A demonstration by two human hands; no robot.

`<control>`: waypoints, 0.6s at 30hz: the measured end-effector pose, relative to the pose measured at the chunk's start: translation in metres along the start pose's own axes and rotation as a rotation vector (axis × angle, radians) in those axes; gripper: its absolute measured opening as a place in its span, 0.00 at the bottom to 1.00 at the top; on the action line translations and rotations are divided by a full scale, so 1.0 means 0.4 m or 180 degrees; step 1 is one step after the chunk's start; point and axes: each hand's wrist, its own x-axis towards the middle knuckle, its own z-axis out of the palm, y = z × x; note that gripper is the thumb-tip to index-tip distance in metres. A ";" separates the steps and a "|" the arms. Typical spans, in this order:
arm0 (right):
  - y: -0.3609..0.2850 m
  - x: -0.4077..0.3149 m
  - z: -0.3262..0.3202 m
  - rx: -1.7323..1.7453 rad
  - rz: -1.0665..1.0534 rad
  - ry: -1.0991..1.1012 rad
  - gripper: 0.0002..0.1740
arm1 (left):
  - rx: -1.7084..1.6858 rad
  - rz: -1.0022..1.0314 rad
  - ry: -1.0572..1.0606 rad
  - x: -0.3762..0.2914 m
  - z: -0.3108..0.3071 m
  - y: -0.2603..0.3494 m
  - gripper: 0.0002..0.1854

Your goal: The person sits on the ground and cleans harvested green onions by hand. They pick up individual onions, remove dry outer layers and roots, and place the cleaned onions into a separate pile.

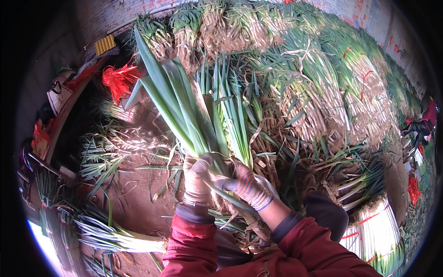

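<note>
My left hand (196, 180), in a knitted work glove, is closed around the base of the broad green leaves of a Welsh onion (187, 117). The leaves fan up and away from me, taller than the other plants nearby. My right hand (250, 185), in a striped knitted glove, pinches the same plant just to the right, and a loose green leaf (233, 200) trails below towards my right wrist. The gloves partly hide the stalk. Right behind the hands, more onions (235, 114) lie with their leaves pointing away.
Rows of untrimmed onions (308, 100) with soil on their roots fill the back and right. Cleaned bundles tied with red tape (379, 228) stand at lower right. Peeled onions (128, 239) lie at lower left. Red plastic strands (119, 81) hang at upper left. Leaf scraps litter the dirt floor (145, 197).
</note>
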 end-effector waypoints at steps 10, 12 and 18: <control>0.055 0.026 0.014 -0.1880 -0.1526 0.0645 0.21 | 0.0235 -0.0290 0.0025 -0.020 0.031 0.019 0.13; 0.050 0.014 0.025 -0.2961 -0.2095 0.1032 0.19 | -0.0252 -0.0340 -0.0115 0.005 -0.002 0.002 0.15; 0.081 -0.087 -0.045 -0.3723 -0.1227 0.0373 0.17 | -0.0105 -0.0180 0.0682 0.054 -0.178 -0.017 0.15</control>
